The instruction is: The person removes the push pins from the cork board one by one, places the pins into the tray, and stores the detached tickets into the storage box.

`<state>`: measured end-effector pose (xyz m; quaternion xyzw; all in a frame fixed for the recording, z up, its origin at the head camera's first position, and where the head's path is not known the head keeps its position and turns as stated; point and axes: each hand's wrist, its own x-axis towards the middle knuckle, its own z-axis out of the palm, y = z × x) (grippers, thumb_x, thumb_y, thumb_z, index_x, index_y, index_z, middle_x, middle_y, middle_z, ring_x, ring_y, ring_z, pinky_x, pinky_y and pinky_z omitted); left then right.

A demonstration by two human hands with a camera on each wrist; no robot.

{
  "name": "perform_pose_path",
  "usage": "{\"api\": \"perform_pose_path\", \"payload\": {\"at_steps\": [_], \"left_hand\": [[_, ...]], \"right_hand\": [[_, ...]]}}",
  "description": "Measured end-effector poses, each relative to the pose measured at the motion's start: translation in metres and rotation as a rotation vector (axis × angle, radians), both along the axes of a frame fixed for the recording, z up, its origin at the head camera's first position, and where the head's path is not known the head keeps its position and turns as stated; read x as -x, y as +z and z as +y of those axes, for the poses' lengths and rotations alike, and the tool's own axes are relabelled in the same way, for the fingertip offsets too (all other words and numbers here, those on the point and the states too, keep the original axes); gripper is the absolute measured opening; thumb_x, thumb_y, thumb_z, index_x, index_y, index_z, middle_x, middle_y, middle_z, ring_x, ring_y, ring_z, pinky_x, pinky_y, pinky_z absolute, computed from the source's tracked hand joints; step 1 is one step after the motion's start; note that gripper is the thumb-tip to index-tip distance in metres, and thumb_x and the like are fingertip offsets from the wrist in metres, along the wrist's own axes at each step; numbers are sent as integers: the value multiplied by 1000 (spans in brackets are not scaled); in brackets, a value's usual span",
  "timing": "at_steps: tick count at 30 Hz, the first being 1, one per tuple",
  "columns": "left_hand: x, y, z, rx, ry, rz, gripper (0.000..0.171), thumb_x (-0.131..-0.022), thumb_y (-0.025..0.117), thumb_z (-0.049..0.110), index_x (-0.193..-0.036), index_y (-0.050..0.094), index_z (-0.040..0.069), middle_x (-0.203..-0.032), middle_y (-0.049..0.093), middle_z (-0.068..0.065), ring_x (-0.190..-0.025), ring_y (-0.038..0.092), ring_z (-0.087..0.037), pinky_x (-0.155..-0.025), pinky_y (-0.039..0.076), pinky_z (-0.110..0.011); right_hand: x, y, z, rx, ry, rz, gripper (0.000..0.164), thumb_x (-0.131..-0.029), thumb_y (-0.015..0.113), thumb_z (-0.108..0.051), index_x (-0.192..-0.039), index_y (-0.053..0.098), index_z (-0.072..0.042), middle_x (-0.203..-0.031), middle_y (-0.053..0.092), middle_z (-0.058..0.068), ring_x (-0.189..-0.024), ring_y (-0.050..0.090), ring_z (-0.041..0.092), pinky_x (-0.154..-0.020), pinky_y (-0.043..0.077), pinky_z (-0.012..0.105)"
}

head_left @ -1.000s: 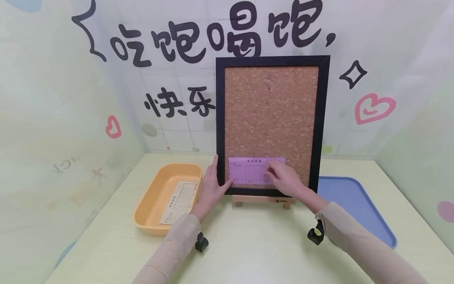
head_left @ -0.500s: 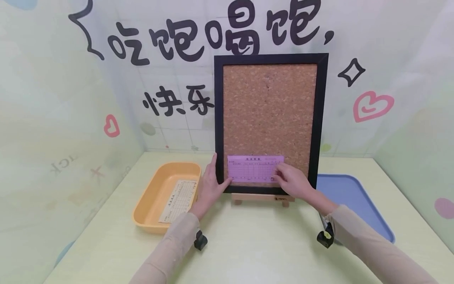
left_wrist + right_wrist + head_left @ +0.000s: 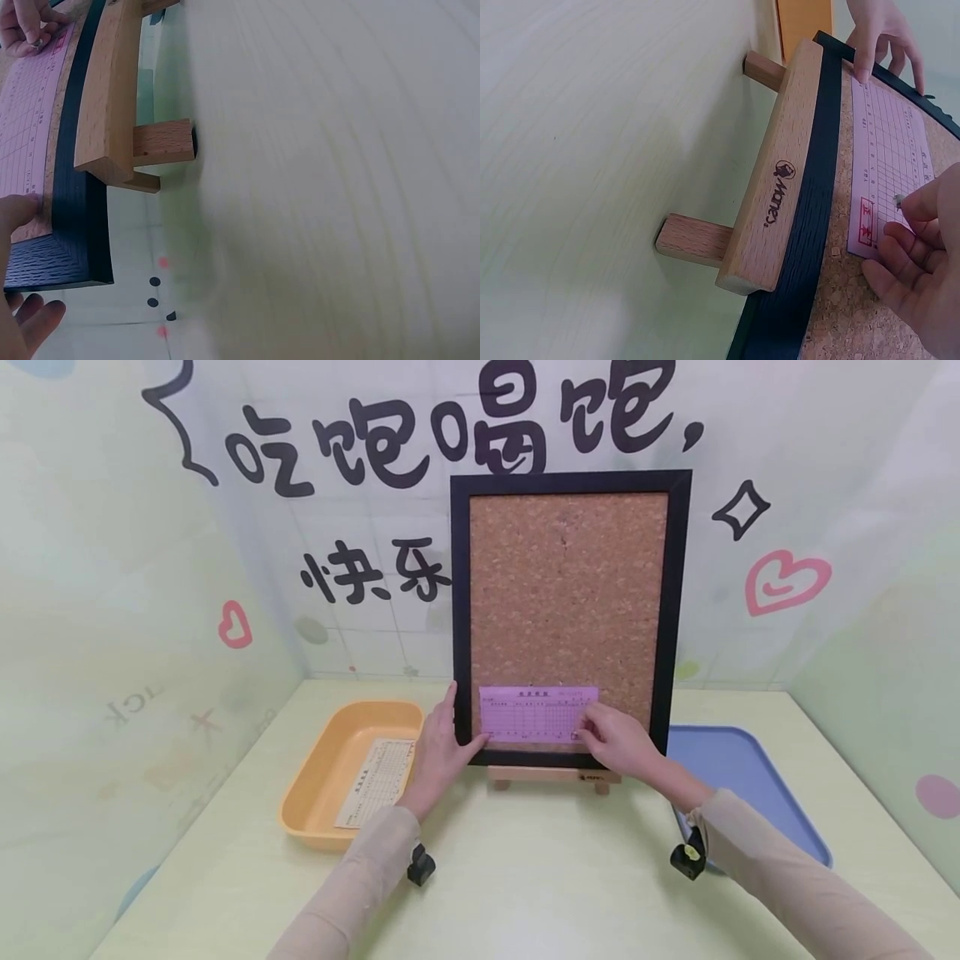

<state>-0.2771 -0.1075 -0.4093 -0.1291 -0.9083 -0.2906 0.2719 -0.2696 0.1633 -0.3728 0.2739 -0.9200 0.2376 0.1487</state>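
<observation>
A black-framed cork board (image 3: pixel 568 585) leans upright on a small wooden easel (image 3: pixel 555 774). Flat against its lower part lies a purple printed slip (image 3: pixel 513 714); small pin-like specks show along its top edge. My left hand (image 3: pixel 438 743) grips the frame's lower left edge, thumb pressing the slip's lower left corner, fingers behind the frame. Near the slip's right end my right hand (image 3: pixel 618 743) pinches a small shiny pushpin (image 3: pixel 898 201), held at the paper by thumb and fingertip. Whether its point is in the cork is hidden.
An orange tray (image 3: pixel 315 785) with a cream printed slip (image 3: pixel 375 781) stands left of the board. A blue tray (image 3: pixel 750 785) lies to the right, partly behind the board and right arm. A patterned wall rises behind the table (image 3: pixel 540 877).
My right hand has shifted right along the purple slip, from its right-middle part to near its right end, then stays there. The left hand keeps its hold on the frame.
</observation>
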Motion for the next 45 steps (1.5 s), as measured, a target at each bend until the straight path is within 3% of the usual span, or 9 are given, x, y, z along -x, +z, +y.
{"api": "perform_pose_path", "payload": {"at_steps": [10,19,26,34,45], "left_hand": [[0,0,0,22,63,8,92,-70,78,29,-143,24,13,-116,49,-14,-94,53,-26,-68,49,-37],[2,5,-5,25,73,74,87,-67,80,24,-138,34,10,-94,50,-9,-77,48,-20,-51,39,-28],[8,19,-7,64,20,162,71,-68,80,22,-128,45,6,-96,54,-9,-83,50,-21,-56,43,-28],[12,42,2,167,-5,175,43,-72,75,16,-109,58,5,-101,58,-8,-93,52,-24,-70,49,-34],[17,53,13,247,-61,153,41,-71,74,15,-108,60,6,-93,58,-3,-79,46,-18,-57,44,-24]], "right_hand": [[0,-1,0,-16,-1,15,8,-82,61,-7,-77,55,-8,-70,50,-1,-58,42,9,-50,36,22],[-1,2,0,-16,5,1,7,-82,61,-6,-77,56,-7,-70,50,-1,-58,43,10,-50,37,22],[-1,3,1,-22,12,-12,6,-82,60,-5,-78,56,-7,-70,50,0,-58,43,10,-50,37,22],[-1,4,2,-26,10,-14,6,-82,60,-5,-78,56,-7,-70,50,0,-59,43,10,-50,38,22],[-1,1,1,-41,10,15,6,-81,61,-6,-77,57,-7,-71,51,-1,-60,44,10,-51,39,21]]}}
